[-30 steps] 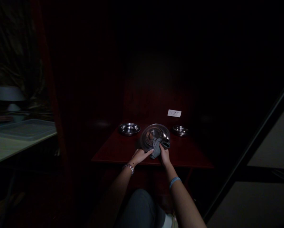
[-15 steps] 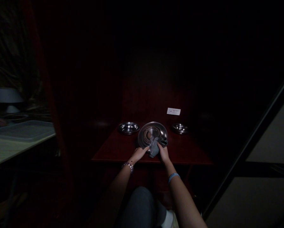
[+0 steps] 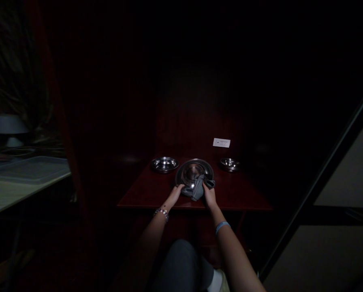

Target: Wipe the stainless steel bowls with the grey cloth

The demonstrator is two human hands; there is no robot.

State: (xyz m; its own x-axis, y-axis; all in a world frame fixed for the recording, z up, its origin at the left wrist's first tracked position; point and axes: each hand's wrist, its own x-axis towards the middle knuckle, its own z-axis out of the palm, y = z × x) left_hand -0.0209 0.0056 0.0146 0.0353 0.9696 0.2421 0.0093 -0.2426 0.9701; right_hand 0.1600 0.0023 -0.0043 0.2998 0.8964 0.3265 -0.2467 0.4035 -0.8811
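Observation:
A shiny round metal basin (image 3: 187, 170) tilts toward me above the dark red table (image 3: 151, 194). At its lower left rim, my left hand (image 3: 174, 195) grips the edge with the thumb on the near side. My right hand (image 3: 210, 194) closes around a grey cloth (image 3: 197, 189) laid over the lower right part of the basin. The cloth hides some of the rim there, and the fingers behind the basin are out of sight.
Behind to the left sits a shallow metal dish (image 3: 165, 164); to the right are small metal bowls (image 3: 230, 164), seemingly stacked. A white socket plate (image 3: 221, 142) is on the back wall. Far left, a pale table (image 3: 5, 198) carries a clear plastic tray (image 3: 32, 170) and a lamp (image 3: 8, 123).
The basin has tipped back to a flatter angle. My left hand has shifted slightly left along its rim, while my right hand and the cloth have moved only a little.

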